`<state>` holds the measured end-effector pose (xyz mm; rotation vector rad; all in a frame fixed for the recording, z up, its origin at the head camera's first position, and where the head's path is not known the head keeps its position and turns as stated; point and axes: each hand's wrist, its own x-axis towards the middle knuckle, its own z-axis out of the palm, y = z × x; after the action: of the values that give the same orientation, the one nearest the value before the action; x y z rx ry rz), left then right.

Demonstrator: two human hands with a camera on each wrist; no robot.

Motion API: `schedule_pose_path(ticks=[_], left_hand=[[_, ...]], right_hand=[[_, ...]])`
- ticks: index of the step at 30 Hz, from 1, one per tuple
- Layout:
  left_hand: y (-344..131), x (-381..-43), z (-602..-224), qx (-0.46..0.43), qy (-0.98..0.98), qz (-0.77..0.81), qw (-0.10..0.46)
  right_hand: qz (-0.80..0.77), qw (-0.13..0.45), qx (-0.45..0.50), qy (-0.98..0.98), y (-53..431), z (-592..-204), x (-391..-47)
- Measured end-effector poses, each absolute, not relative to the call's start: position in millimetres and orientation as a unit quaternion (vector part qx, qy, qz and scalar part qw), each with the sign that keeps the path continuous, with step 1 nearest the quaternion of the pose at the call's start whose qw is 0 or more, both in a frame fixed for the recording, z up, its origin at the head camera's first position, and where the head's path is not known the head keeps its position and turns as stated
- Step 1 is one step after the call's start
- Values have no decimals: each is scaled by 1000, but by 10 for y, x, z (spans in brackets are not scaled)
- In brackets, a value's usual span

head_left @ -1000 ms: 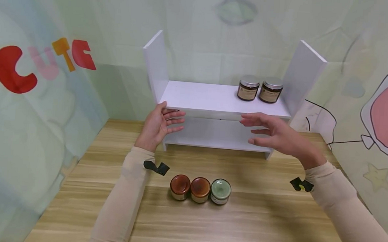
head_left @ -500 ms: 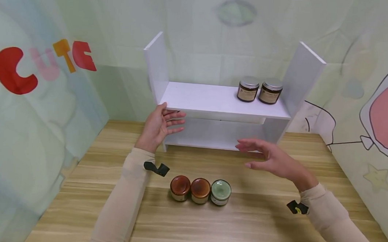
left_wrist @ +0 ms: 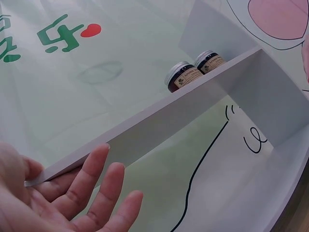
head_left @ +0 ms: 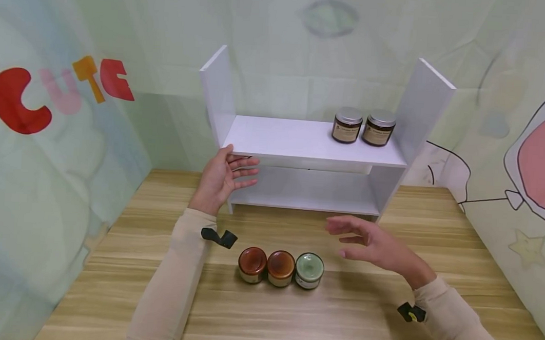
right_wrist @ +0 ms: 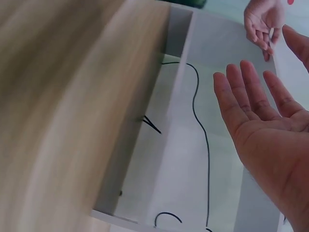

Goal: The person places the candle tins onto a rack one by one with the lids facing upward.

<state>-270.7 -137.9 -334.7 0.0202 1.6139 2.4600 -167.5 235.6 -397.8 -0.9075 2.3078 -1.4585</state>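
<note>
My left hand (head_left: 221, 175) holds the left front corner of the white shelf's upper board (head_left: 296, 156), thumb on top and index finger under it. The other fingers spread loosely below the board, as the left wrist view shows. My right hand (head_left: 372, 244) hovers over the table, fingers extended and holding nothing, to the right of the green jar (head_left: 310, 269). Left of that jar stand an orange-brown jar (head_left: 280, 268) and a reddish-brown jar (head_left: 252, 264), in a close row. On the upper board, toward the right, stand two dark jars (head_left: 346, 127) with silver lids and tan labels.
The shelf's side panels (head_left: 426, 103) rise above its upper board. Its lower board (head_left: 308, 190) sits just above the wooden table (head_left: 264, 323). Printed cloth walls (head_left: 91, 191) enclose the table at the back and both sides.
My right hand has moved from in front of the upper board down and toward me, over the table near the green jar. My left hand keeps its hold on the shelf, and the jars stay put.
</note>
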Motion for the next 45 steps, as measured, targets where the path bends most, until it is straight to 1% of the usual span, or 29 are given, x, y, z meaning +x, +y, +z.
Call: schedule_pose_path(ticks=[4, 11, 29, 38, 45], left_hand=[[-1380, -2703, -3354, 7, 543, 834, 101], [-1364, -2701, -3353, 8, 547, 832, 94], [-1362, -2704, -3364, 10, 553, 828, 89], [-1361, -2702, -3353, 5, 552, 829, 90], [-1361, -2700, -3361, 7, 554, 827, 91]], right_hand=[[-500, 126, -327, 792, 2325, -4095, -1650], [-519, 139, -333, 775, 2291, -4228, -1636], [-536, 167, -329, 759, 2261, -4363, -1628], [-539, 188, -326, 754, 2166, -4415, -1603], [-534, 189, -316, 761, 2097, -4437, -1590]])
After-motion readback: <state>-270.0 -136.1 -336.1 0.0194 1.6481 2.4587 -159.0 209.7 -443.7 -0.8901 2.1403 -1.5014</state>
